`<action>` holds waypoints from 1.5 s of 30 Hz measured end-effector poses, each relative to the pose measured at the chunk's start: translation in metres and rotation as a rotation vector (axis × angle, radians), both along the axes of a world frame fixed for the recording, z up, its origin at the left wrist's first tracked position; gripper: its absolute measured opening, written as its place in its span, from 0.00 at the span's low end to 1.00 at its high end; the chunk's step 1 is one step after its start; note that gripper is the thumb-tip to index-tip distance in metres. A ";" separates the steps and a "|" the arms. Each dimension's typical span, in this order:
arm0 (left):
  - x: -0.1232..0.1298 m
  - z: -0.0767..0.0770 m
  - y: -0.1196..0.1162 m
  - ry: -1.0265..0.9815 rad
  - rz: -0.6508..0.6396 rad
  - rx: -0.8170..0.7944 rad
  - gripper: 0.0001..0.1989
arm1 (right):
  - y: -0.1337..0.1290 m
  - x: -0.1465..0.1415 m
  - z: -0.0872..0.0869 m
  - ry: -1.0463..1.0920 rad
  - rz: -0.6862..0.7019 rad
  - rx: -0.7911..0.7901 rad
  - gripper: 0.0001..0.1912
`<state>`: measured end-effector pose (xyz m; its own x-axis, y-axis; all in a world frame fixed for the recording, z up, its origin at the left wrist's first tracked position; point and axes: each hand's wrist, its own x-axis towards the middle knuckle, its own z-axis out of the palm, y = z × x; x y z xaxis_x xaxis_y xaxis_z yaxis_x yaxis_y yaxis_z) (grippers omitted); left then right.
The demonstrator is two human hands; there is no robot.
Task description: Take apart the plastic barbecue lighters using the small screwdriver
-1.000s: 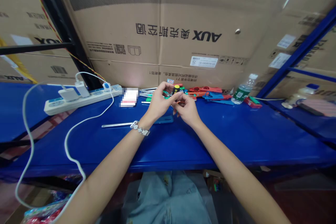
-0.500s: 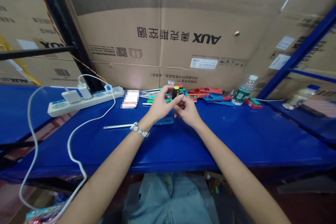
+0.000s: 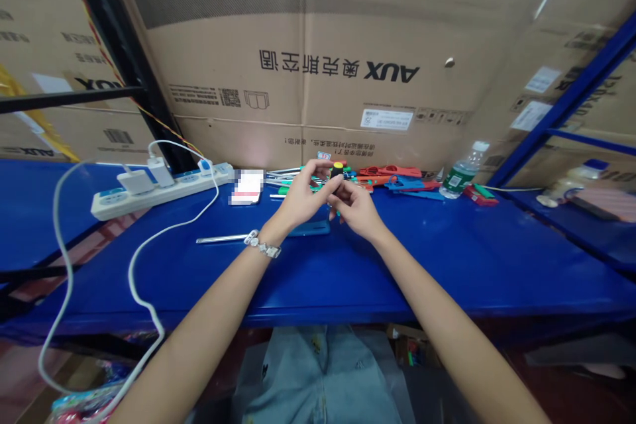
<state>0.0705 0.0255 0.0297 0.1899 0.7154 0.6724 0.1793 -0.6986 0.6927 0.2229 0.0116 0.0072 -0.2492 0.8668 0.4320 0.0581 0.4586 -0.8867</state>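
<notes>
A short screwdriver with a black handle and yellow cap (image 3: 337, 171) is held upright between both hands above the blue table. My left hand (image 3: 304, 197) curls round the handle, thumb and fingers closed on it. From the other side, the fingers of my right hand (image 3: 360, 207) pinch it lower down. Its lower end is hidden by the fingers. Beneath my left wrist lies a tool with a blue handle (image 3: 311, 229) and a long metal shaft (image 3: 222, 239). Behind my hands is a pile of tools with green handles and metal shafts (image 3: 285, 180).
Red clips (image 3: 390, 171) and blue clips (image 3: 415, 193) lie right of the pile, near a water bottle (image 3: 461, 172) and a small red box (image 3: 479, 195). On the left are a power strip (image 3: 144, 195), a white cable (image 3: 144, 242) and a phone (image 3: 247, 187). Cardboard (image 3: 318, 26) stands behind.
The screwdriver's cap has shifted slightly to the right and tilted a little. My right hand has moved a little to the right with it; both hands keep their grip.
</notes>
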 end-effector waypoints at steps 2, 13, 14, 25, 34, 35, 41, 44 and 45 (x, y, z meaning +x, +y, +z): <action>-0.003 0.002 -0.001 0.048 -0.053 0.000 0.11 | -0.001 0.002 0.003 -0.025 0.048 -0.008 0.21; -0.002 0.001 0.000 -0.022 0.054 0.000 0.12 | -0.002 -0.002 0.000 -0.012 -0.015 -0.017 0.24; -0.003 0.001 0.000 -0.002 0.011 -0.005 0.11 | -0.002 -0.001 0.001 -0.034 0.012 -0.003 0.23; -0.003 0.000 0.002 0.014 0.058 0.000 0.12 | -0.002 -0.002 -0.004 0.032 -0.091 -0.046 0.25; -0.003 0.000 0.001 0.014 -0.025 -0.003 0.10 | -0.004 0.001 -0.001 -0.039 -0.065 0.013 0.22; -0.003 0.000 0.001 0.001 0.002 0.003 0.10 | -0.003 -0.001 -0.002 -0.017 -0.096 -0.002 0.24; -0.003 -0.001 0.001 0.009 0.016 0.033 0.10 | -0.002 -0.002 -0.003 -0.010 -0.057 0.018 0.22; -0.004 0.000 0.002 0.059 -0.044 0.030 0.10 | -0.004 0.000 -0.001 -0.063 -0.025 0.054 0.19; -0.004 0.000 0.002 0.060 -0.040 0.024 0.10 | -0.005 0.000 -0.001 -0.066 -0.031 0.053 0.17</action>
